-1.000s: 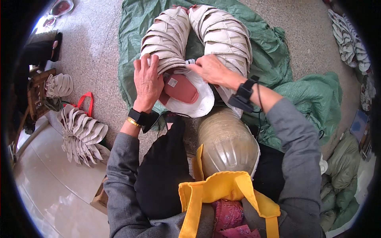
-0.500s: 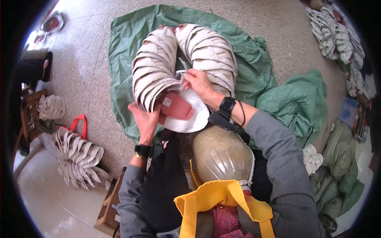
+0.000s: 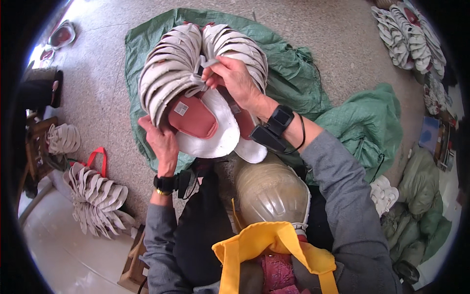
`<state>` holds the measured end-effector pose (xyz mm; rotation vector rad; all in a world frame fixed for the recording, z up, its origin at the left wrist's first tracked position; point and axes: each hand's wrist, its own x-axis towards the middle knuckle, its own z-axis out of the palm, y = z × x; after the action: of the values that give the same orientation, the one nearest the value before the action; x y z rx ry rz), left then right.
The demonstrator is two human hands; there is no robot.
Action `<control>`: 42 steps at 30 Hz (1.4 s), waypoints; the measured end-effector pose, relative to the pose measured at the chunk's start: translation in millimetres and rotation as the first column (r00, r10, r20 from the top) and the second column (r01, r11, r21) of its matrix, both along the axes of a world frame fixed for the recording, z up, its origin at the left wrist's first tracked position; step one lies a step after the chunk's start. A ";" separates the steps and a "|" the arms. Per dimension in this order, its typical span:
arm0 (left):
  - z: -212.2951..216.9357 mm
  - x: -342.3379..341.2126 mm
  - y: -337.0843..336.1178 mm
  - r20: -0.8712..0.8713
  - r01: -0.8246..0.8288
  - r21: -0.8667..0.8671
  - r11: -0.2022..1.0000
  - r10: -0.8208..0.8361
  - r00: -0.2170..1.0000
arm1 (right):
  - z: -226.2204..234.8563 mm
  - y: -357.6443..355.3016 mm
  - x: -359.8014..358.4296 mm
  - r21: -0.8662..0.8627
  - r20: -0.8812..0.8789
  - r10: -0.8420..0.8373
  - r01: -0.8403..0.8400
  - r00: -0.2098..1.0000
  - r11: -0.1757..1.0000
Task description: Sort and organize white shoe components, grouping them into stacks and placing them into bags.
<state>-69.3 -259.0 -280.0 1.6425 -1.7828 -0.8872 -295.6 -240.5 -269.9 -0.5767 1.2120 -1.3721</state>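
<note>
A long curved stack of white shoe-upper pieces [image 3: 171, 68] with reddish linings arches over a green tarp [image 3: 303, 78]. My left hand [image 3: 159, 139] grips the near left end of the stack, beside a piece with its pink-red lining [image 3: 193, 117] facing up. My right hand [image 3: 232, 81] reaches to the middle of the arch and pinches a thin white strip [image 3: 209, 62] between thumb and fingers. Both wrists carry black bands.
A rounded tan form [image 3: 271, 191] and a yellow bag [image 3: 269, 250] sit in my lap. More bundled white pieces lie at the left [image 3: 98, 196] and top right [image 3: 411, 34]. Green sacks [image 3: 421, 196] pile at the right; a red strap [image 3: 98, 157] lies left.
The stack has been lifted farther away from my lap. My right hand rose from the stack's near end to its middle and now pinches the strip. My left hand slid lower on the left end.
</note>
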 end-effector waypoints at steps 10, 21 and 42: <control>-48.4 70.0 3.6 0.144 0.121 0.144 0.982 -0.141 0.979 | -40.5 26.5 3.8 0.142 -0.013 -0.066 0.067 0.998 0.988; -37.4 58.0 20.4 0.230 0.146 0.022 0.989 -0.147 0.962 | 16.1 30.6 -9.0 0.079 -0.310 0.195 -0.179 0.930 0.981; -29.1 -12.1 -38.9 -0.399 0.365 0.171 0.915 -0.274 0.875 | -3.7 0.4 1.1 0.055 -0.804 0.275 -0.395 0.527 0.917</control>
<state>-81.5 -297.9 -309.1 1.2158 -1.7541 -1.5117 -294.5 -240.1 -273.6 -1.5786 1.5961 -0.8342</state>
